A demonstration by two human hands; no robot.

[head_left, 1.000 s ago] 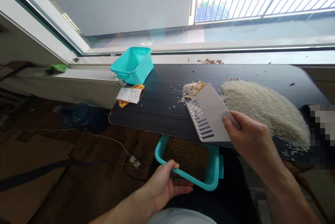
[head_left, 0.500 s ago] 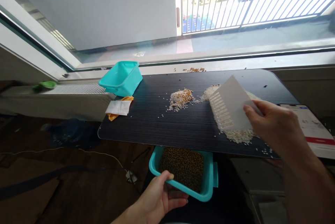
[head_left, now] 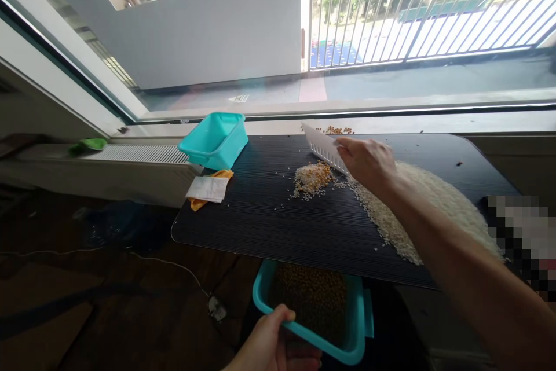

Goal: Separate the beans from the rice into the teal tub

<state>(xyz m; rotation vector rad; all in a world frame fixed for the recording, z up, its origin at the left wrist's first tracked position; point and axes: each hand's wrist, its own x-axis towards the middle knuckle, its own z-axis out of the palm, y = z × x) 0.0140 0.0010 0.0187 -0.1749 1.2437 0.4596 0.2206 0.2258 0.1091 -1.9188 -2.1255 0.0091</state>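
Note:
My left hand [head_left: 275, 339] grips the near rim of a turquoise plastic basin [head_left: 362, 324], thumb over the edge and fingers underneath. Small brown beans or grains [head_left: 310, 296] fill the basin, which sits under the table's front edge. My right hand [head_left: 367, 160] pinches a white slotted plastic scraper [head_left: 321, 142], held tilted above the tabletop. Just below the scraper lies a small mixed pile [head_left: 313, 179] of white rice and yellowish-brown grains. A wide heap of white rice [head_left: 443, 200] spreads to the right, partly hidden by my right forearm.
An upright turquoise basin [head_left: 217, 142] stands at the dark table's [head_left: 278, 232] back left. In front of it lies a folded white and orange cloth [head_left: 209, 188]. Loose brown grains [head_left: 339, 130] lie on the window sill. A blurred-out object [head_left: 521, 232] is at the right.
My right hand has carried the scraper left and back, from the rice heap to beside the mixed pile. The view has shifted slightly. My left hand keeps its hold on the basin.

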